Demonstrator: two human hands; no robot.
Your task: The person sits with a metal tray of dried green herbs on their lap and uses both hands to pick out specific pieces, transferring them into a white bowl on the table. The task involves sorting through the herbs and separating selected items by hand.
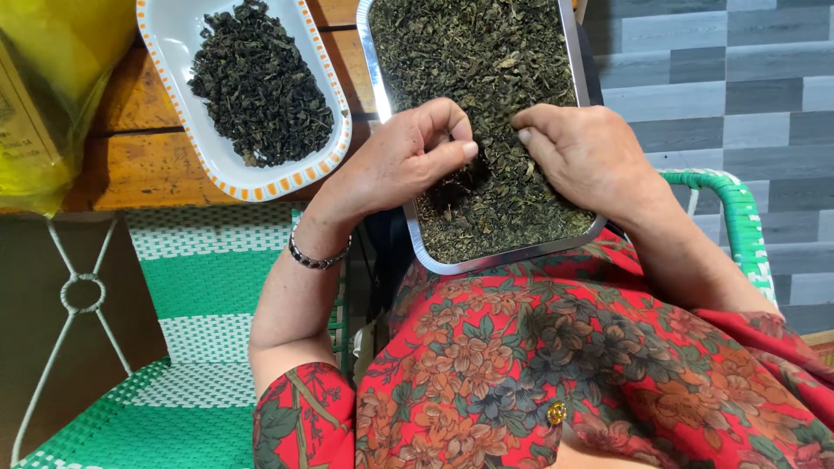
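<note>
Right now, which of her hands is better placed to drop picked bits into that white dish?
Probably the left hand: it lies on the metal tray's left edge, fingers pinched, right beside the white dish of darker leaves. The right hand rests farther off, on the tray's right side.

Red floral sleeves (304, 417), beaded bracelet (317, 257)

Tray (393, 82) of tea leaves (486, 61) on lap; dish (165, 26) left on table (130, 156); bag (52, 78) far left.

home patio: woven chair (200, 287), tiled floor (738, 87).
</note>
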